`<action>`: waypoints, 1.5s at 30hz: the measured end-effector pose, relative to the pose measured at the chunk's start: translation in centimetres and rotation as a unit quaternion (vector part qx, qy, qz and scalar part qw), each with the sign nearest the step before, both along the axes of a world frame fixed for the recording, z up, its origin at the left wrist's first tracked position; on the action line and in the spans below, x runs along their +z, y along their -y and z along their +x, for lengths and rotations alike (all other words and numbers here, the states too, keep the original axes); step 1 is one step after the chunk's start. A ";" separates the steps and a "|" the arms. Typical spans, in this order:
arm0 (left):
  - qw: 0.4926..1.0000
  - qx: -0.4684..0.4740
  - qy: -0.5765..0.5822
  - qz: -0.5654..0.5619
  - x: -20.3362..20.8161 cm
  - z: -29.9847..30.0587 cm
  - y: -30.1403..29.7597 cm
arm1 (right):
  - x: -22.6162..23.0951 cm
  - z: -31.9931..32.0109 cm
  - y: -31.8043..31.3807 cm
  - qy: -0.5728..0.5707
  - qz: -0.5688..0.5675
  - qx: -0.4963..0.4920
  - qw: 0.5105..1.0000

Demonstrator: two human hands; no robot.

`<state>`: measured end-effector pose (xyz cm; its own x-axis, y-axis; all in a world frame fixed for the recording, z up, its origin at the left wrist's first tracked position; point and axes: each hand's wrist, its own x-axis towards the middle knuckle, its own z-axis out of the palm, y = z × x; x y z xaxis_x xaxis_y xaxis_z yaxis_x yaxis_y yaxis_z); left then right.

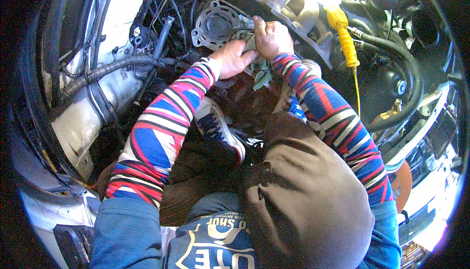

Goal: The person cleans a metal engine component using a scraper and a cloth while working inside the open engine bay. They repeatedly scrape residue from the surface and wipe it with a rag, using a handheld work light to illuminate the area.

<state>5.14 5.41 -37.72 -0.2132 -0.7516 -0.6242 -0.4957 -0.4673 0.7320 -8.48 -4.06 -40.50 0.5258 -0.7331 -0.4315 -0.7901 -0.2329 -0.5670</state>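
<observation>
My left hand (232, 59) and my right hand (273, 40) are close together over the engine, both with bent fingers. Between them is a crumpled grey-green rag (263, 77), its loose end hanging below my fingers. Both hands grip its bunched upper part, mostly hidden by the fingers. Just left of and beyond my hands lies the open engine block (199, 38), with bolt holes and slots around its top face. A round, dark grey piston top (218, 26) shows in its bore.
A metal manifold (286, 0) runs along the far side. A yellow work light (342, 36) hangs at the right, its cord going down. Black hoses (416, 73) curve beyond it. A ribbed wiring conduit (122, 62) crosses the left. My shoe (218, 127) and bent knee (313, 186) are below my hands.
</observation>
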 end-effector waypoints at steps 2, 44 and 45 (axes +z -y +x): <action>0.999 -0.039 0.006 0.012 0.1 0.7 0.8 | 0.1 0.3 -0.1 -0.011 0.034 -0.083 0.996; 0.916 0.334 -0.160 0.156 4.3 -5.8 -2.4 | -0.5 -6.9 0.1 0.230 0.083 -0.014 0.970; 0.883 0.392 -0.193 0.175 4.5 -7.2 -2.7 | -0.2 -7.1 0.4 0.223 0.096 -0.012 0.970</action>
<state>-2.02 8.08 -33.19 0.0397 -0.5388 -0.8415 0.3340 -0.7866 0.5193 -15.54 -4.46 -40.71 0.6749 -0.6760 -0.2959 -0.4606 -0.0727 -0.8846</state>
